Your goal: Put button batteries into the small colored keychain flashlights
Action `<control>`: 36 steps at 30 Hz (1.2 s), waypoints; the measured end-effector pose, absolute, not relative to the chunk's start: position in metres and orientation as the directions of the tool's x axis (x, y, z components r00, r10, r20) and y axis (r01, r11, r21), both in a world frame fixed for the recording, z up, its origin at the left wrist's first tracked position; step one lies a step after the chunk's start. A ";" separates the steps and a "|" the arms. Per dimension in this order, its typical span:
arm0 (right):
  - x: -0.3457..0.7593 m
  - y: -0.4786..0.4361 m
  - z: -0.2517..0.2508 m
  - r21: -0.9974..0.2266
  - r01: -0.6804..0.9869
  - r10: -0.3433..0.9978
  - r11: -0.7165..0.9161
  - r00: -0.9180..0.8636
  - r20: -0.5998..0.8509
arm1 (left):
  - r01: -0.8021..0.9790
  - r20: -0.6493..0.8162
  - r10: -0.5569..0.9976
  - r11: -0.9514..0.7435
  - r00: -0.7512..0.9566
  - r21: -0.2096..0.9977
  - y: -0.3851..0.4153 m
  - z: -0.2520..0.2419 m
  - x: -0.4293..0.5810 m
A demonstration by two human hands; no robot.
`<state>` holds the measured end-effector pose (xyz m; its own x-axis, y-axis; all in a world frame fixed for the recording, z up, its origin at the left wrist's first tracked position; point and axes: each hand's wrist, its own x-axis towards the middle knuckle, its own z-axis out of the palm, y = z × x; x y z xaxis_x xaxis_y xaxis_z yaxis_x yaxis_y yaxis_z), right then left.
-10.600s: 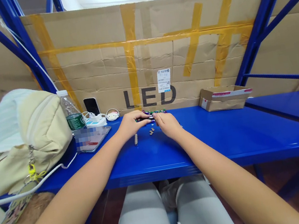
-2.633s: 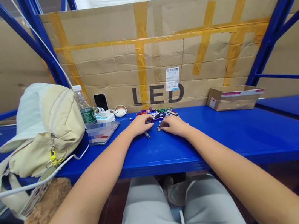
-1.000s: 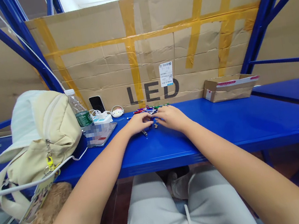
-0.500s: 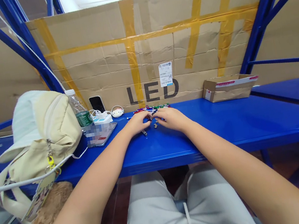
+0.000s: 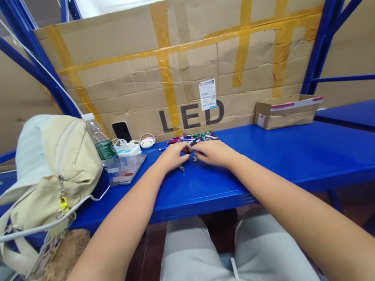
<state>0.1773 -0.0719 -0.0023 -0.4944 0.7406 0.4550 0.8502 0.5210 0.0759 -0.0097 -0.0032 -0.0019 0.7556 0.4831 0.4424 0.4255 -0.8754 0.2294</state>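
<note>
Over the blue table, my left hand and my right hand meet, fingers curled and fingertips almost touching. A small dark stick-like piece shows at the fingertips, pinched between the two hands; its exact kind is too small to make out. Just below the fingers lies a small metallic piece. Beside the left fingers, a short dark rod rests on the table. Behind both hands spreads a pile of small shiny red, green, blue and silver pieces, partly hidden by them.
To the left stand a cream backpack with a pale cap, a water bottle, a tablet-like device, a white power strip and a phone. An open cardboard box sits back right. A taped cardboard panel closes the rear.
My right hand has tipped forward and down a little over the dark piece, which now shows less. The left hand stays almost in place. The view has shifted very slightly.
</note>
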 end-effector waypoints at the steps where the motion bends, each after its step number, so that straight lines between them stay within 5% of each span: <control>1: 0.178 -0.071 -0.003 0.070 0.852 0.749 0.519 -0.492 0.444 | 0.429 0.435 0.481 -0.876 0.761 0.219 -0.003 -0.002 -0.010; 10: 0.178 -0.070 -0.006 0.035 0.854 0.780 0.519 -0.490 0.390 | 0.466 0.422 0.495 -0.867 0.759 0.178 -0.003 -0.003 -0.009; 19: 0.182 -0.065 -0.005 -0.014 0.914 0.807 0.405 -0.351 0.474 | 0.465 0.447 0.538 -0.843 0.715 0.270 0.002 -0.006 -0.011; 36: 0.189 -0.043 -0.016 0.105 0.907 0.860 0.408 -0.420 0.291 | 0.435 0.429 0.533 -0.845 0.729 0.311 0.000 -0.004 -0.013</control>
<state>0.1892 -0.0433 -0.0157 -0.4201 0.8597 0.2907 0.9071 0.4076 0.1052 -0.0128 -0.0003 -0.0039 0.7290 0.5334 0.4289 0.4355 -0.8449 0.3107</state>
